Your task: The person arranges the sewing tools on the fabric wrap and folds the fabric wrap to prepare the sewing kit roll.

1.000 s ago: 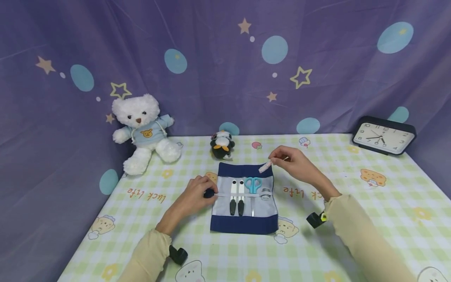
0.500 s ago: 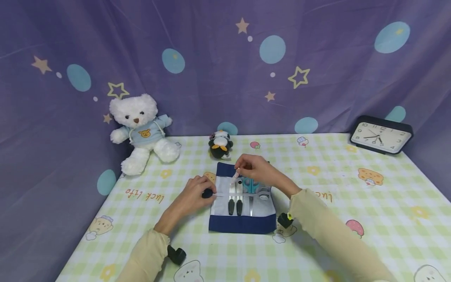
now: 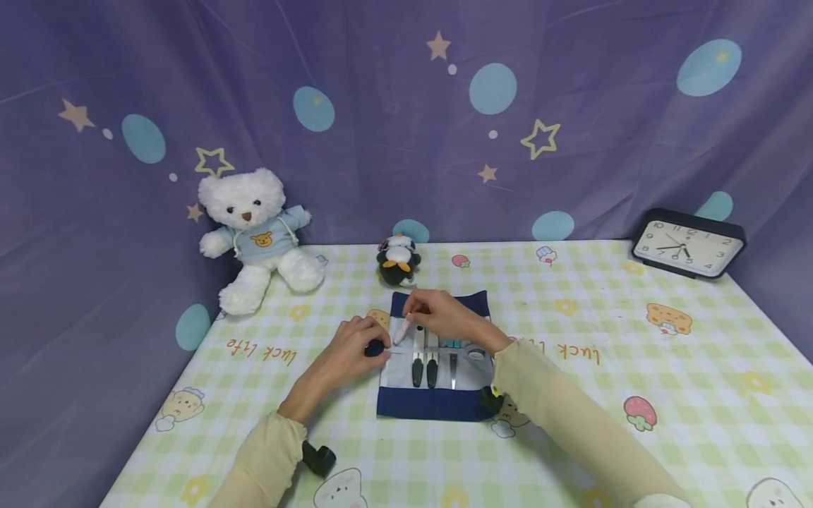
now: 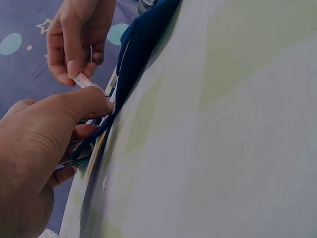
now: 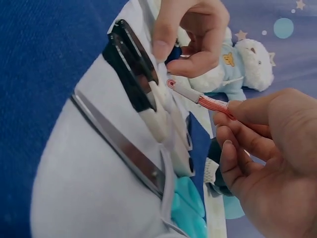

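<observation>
My right hand (image 3: 444, 314) pinches a slim white stick with red stripes (image 5: 200, 96) between thumb and fingertips, above the left part of an unrolled navy-and-grey cloth tool pouch (image 3: 432, 404). The stick's far end is close to the pouch's elastic strap, beside my left fingertips. At the pouch's left edge, my left hand (image 3: 346, 353) pinches the cloth between thumb and fingers. Under the strap lie two white tools with black ends (image 3: 417, 370) and turquoise-handled scissors (image 5: 188, 203). A round greyish item (image 3: 476, 354) sits on the right, partly covered by my right arm.
On the checked tablecloth (image 3: 559, 451), a white teddy bear (image 3: 260, 240) sits at the back left. A small penguin toy (image 3: 398, 261) lies behind the pouch, and a black-framed clock (image 3: 689, 243) stands at the back right. A purple curtain (image 3: 394, 169) hangs behind.
My right hand has moved left with the striped stick, from the pouch's upper right corner to its left part, and the stick has come down near the strap. The left hand stays in place.
</observation>
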Available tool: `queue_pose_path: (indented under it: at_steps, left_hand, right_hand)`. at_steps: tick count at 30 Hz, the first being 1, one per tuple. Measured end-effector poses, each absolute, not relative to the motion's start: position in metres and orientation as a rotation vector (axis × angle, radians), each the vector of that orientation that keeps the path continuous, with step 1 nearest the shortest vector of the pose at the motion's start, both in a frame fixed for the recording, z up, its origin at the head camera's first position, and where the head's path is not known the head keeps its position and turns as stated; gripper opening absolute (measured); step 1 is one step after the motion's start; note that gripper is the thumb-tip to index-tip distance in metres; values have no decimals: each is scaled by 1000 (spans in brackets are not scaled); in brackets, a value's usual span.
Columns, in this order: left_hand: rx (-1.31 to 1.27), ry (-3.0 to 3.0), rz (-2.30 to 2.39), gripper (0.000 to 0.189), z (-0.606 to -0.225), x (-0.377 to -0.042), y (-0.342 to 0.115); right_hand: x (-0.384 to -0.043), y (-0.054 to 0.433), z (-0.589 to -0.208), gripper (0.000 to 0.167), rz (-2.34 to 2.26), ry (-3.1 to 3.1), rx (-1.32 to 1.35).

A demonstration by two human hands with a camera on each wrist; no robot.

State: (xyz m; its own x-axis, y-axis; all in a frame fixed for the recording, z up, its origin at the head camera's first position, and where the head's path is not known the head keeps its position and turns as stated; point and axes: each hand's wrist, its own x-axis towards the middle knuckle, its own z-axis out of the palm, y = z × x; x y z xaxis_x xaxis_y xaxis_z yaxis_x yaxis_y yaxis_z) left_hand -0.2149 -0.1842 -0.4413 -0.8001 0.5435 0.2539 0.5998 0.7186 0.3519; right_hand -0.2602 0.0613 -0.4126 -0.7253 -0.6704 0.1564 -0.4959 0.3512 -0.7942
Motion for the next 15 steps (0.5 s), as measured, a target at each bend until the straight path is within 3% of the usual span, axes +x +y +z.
queue_pose_path:
  at_steps: [15]
  left_hand:
    - [-940,-2780,-675,10,-443,-216,-186]
  right_hand:
    - [-265,50,-421,19,-1261,2494,-1065]
